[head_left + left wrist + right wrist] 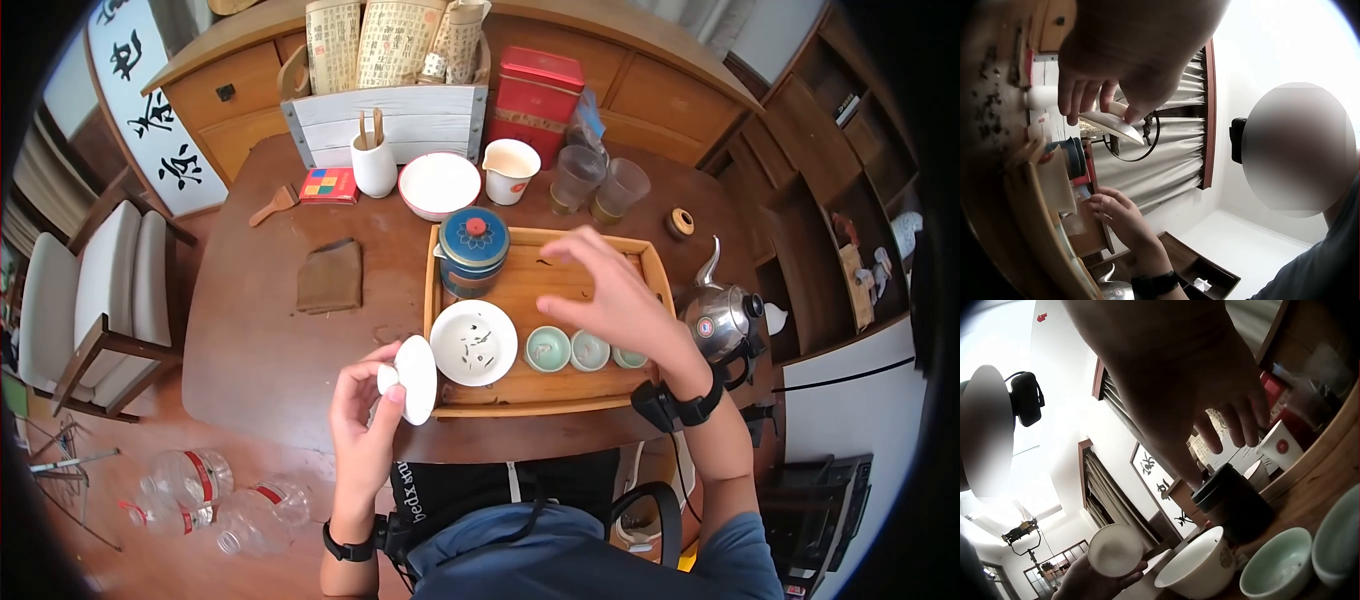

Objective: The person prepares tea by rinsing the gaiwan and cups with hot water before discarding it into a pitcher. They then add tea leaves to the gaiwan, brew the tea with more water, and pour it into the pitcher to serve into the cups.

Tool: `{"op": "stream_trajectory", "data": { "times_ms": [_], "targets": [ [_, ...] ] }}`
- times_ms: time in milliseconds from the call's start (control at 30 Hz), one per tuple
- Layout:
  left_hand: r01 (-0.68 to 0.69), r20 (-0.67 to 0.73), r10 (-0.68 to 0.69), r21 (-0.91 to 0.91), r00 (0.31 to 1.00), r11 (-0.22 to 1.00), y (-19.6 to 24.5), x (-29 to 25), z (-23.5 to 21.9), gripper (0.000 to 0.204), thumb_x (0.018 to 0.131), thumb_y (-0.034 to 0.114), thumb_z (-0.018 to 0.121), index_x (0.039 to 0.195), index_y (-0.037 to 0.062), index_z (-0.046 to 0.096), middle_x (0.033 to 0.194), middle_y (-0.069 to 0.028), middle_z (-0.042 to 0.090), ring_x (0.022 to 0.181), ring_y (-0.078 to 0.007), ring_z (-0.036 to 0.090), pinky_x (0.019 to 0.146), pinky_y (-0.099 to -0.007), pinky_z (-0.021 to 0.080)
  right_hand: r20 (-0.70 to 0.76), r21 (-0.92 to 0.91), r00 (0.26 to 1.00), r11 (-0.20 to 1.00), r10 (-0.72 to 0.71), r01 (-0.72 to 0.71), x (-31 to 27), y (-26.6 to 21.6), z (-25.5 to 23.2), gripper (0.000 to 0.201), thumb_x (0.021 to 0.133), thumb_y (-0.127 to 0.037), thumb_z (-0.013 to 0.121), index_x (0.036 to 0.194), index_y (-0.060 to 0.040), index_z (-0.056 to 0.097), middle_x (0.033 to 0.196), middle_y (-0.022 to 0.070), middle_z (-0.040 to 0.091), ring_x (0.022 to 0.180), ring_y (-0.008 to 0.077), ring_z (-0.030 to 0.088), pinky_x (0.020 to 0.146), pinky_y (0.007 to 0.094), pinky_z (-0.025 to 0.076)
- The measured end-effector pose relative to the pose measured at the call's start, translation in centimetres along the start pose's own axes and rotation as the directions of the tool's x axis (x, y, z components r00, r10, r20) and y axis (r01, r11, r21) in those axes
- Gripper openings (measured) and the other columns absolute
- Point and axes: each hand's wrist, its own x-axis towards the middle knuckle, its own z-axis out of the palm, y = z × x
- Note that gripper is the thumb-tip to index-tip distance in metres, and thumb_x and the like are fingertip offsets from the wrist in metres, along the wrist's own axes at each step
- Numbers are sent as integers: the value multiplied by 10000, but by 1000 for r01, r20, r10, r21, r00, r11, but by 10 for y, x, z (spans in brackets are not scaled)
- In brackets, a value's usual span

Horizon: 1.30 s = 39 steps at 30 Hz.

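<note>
My left hand (363, 410) pinches the knob of a white gaiwan lid (418, 380), which is tipped up on edge at the tray's left side. Beside it sits a white gaiwan bowl (450, 350) with dark tea leaves scattered on its inside. My right hand (620, 300) hovers over the tray with fingers spread and slightly bent, nothing between them. Below that hand stand pale green cups (547, 349) in a row, the last partly hidden by the wrist. A blue lidded teapot (472, 262) is behind the bowl. In the left wrist view the lid (1113, 127) hangs from the fingers.
The wooden tray (550, 408) lies on a brown table. A folded brown cloth (330, 277) is to its left. Behind are a white bowl (440, 184), a white pitcher (511, 170) and clear plastic cups (578, 178). A steel kettle (720, 322) stands at the right.
</note>
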Motion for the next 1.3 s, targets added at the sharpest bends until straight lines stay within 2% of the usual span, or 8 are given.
{"op": "stream_trajectory", "data": {
  "times_ms": [133,300,400,700,1000,1100,1200,1300],
  "targets": [
    [-10,-9,10,-3,1000,1000,1,0,-2,210,1039,106,684,1209,39,580,1457,-198,632,1318,-253,626,1143,-414,475,-73,66,994,994,-83,88,40,-16,1,502,908,-316,807,1295,-43,638,1280,168,616,1266,369,607,1062,453,486],
    [-23,-16,22,-15,1000,1000,4,0,-4,211,1038,104,682,1212,39,581,1463,-199,626,1322,-250,619,1145,-409,471,13,-208,950,928,-312,308,76,-17,24,707,809,-319,862,1416,-57,610,1343,155,611,1287,364,593,1100,469,489],
    [-31,-19,31,-20,999,999,5,1,-8,214,1038,102,682,1216,38,582,1464,-198,625,1318,-247,619,1142,-405,471,264,-159,946,959,-187,234,97,-23,19,769,794,-293,872,1453,-24,580,1406,181,608,1315,362,583,1114,445,478],
    [-30,-20,30,-41,999,999,5,1,-9,216,1037,92,681,1220,30,585,1466,-196,622,1300,-229,624,1131,-397,477,260,-112,943,963,-209,244,105,-18,18,768,759,-280,882,1414,3,598,1290,183,655,1250,349,610,1084,438,500],
    [-39,-19,38,-45,999,998,7,0,-8,223,1038,87,677,1232,29,582,1469,-191,620,1287,-219,628,1120,-387,486,207,-125,938,943,-278,308,108,-22,3,760,754,-275,875,1401,22,609,1300,198,671,1193,339,663,1054,425,528],
    [-45,-17,45,-32,999,998,8,0,-7,223,1038,86,677,1231,30,581,1468,-191,621,1287,-218,628,1118,-386,487,210,-156,955,957,-210,244,107,-39,-16,755,755,-263,880,1401,22,610,1316,195,673,1214,327,664,1065,415,530],
    [-46,-15,45,-35,999,998,9,-1,-6,221,1038,85,676,1229,30,581,1466,-191,623,1287,-219,629,1119,-385,487,95,-147,946,935,-311,323,111,-38,-27,749,758,-255,885,1401,16,613,1311,190,678,1226,316,665,1080,410,530],
    [-52,-13,51,-42,999,998,9,-1,-6,222,1038,86,676,1230,28,581,1465,-191,623,1290,-220,628,1121,-386,487,101,-124,949,943,-299,310,111,-42,-32,752,761,-255,889,1406,11,609,1303,190,678,1224,314,666,1073,413,537]
  ]
}}
